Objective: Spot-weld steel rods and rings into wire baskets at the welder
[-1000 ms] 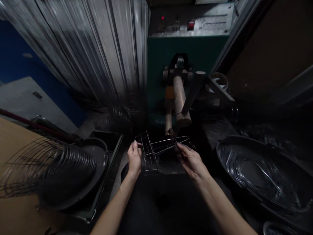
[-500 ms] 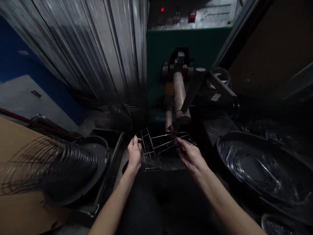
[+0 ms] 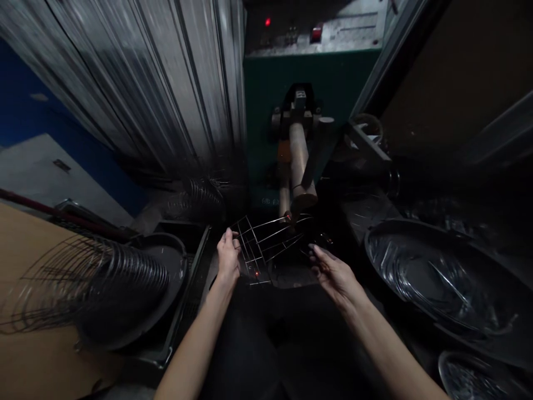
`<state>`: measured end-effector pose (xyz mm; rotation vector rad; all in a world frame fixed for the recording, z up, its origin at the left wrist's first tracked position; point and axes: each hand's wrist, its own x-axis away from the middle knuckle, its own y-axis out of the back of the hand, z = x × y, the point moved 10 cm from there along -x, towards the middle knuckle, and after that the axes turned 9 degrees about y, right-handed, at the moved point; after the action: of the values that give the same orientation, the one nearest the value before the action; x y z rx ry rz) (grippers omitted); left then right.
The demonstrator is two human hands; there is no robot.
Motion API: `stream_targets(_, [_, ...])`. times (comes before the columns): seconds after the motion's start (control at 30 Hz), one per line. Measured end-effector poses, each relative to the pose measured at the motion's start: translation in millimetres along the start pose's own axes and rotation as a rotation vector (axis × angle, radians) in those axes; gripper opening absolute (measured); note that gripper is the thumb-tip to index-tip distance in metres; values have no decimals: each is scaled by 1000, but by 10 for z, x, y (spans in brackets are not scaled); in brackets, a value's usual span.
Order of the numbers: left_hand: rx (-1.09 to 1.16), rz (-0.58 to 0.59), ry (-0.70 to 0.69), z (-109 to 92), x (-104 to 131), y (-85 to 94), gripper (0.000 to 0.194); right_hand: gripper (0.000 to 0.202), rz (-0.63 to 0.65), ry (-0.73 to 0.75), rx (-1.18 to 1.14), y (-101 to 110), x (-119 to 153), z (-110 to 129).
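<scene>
My left hand (image 3: 228, 256) is closed on the left edge of a small wire rack (image 3: 255, 244), fingers and thumb pinching its thin rods. The rack's far end reaches under the tip of a spot welder (image 3: 303, 166), where a small red glow shows at the contact point. Another red spark hangs near the rack's lower part. To the right of the rack, apart from it, is my right hand (image 3: 335, 275). Its thumb and forefinger are pinched together; whatever they hold, if anything, is too small and dark to make out.
On the left, a round dark tray (image 3: 166, 253) bears a row of curved wire frames (image 3: 125, 269) above a green-edged crate (image 3: 166, 347). A large dark basin (image 3: 375, 236) with loose wire pieces stands at right. Below it is a smaller bowl (image 3: 447, 361) of small metal parts.
My right hand has come away from the wire rack, moving right and down. A red glow and a spark have appeared at the rack. My left hand keeps its hold; the view has shifted slightly.
</scene>
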<state>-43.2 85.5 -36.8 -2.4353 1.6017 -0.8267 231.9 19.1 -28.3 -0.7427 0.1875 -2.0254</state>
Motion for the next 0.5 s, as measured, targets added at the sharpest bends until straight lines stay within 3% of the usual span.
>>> stream_targets(0.2, [-30, 5, -17, -29, -28, 9, 39, 21, 4, -6, -3, 63, -16, 33])
stream_targets(0.3, [-24, 6, -35, -41, -9, 1, 37, 29, 4, 128, 126, 259, -20, 212])
stream_targets(0.43, [30, -12, -28, 100, 83, 19, 35, 36, -2, 649, 842, 744, 48, 648])
stream_targets(0.5, [71, -45, -38, 199, 224, 89, 36, 34, 63, 720, 1242, 954, 31, 566])
